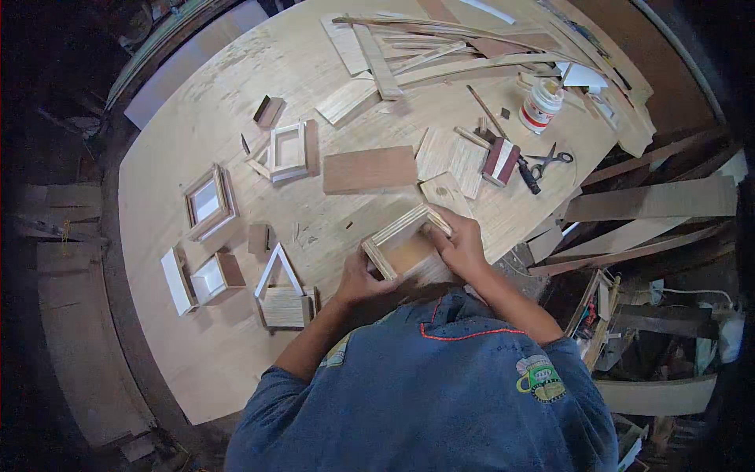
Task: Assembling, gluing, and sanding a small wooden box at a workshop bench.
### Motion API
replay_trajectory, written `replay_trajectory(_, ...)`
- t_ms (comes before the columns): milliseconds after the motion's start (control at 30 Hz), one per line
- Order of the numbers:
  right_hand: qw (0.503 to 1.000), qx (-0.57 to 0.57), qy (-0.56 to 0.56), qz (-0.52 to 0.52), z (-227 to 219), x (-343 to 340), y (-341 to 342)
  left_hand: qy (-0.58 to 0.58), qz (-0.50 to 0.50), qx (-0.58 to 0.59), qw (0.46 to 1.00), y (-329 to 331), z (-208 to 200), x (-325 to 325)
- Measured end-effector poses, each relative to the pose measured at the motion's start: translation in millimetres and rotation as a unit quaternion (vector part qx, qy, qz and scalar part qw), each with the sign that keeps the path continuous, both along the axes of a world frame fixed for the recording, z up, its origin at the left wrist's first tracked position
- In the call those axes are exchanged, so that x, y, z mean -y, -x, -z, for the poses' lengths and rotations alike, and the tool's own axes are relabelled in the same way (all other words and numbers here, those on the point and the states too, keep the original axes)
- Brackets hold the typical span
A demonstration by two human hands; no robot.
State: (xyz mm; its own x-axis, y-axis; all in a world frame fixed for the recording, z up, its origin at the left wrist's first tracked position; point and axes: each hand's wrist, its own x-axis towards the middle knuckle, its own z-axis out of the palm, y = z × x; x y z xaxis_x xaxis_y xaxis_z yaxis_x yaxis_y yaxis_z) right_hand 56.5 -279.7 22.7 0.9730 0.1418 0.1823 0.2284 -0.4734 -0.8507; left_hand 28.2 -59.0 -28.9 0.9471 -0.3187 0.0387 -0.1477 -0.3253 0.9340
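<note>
Close in front of my body, a small rectangular wooden box frame (pixel 390 228) is held between both hands, slightly tilted, its hollow inside facing up. My left hand (pixel 366 277) grips its left side near the lower corner. Around the right end my right hand (pixel 458 242) is closed, the thumb reaching over the rim to the inside. Just beyond the frame lies a flat brown wood panel (pixel 370 170). Beside my left forearm rests a small house-shaped wooden piece (pixel 283 303) with a white triangular top.
Small wooden frames (pixel 211 203) and a white-lined box (pixel 219 279) stand at left. Far right hold a white glue jar (pixel 541 106), scissors (pixel 550 160) and a dark red block (pixel 501 161). Wood strips (pixel 440 47) pile at the back; planks (pixel 653 197) lie beyond the table's right edge.
</note>
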Motion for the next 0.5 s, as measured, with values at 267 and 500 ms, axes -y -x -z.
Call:
replay_trajectory(267,1.000,-0.021,-0.013,0.017,-5,-2,1,-0.062,-0.013,-0.004,0.998,0,8,-1)
replay_trajectory(500,0.999,-0.006,-0.036,0.036,-4,-4,2,-0.041,-0.019,-0.002,0.999,1,9,-1)
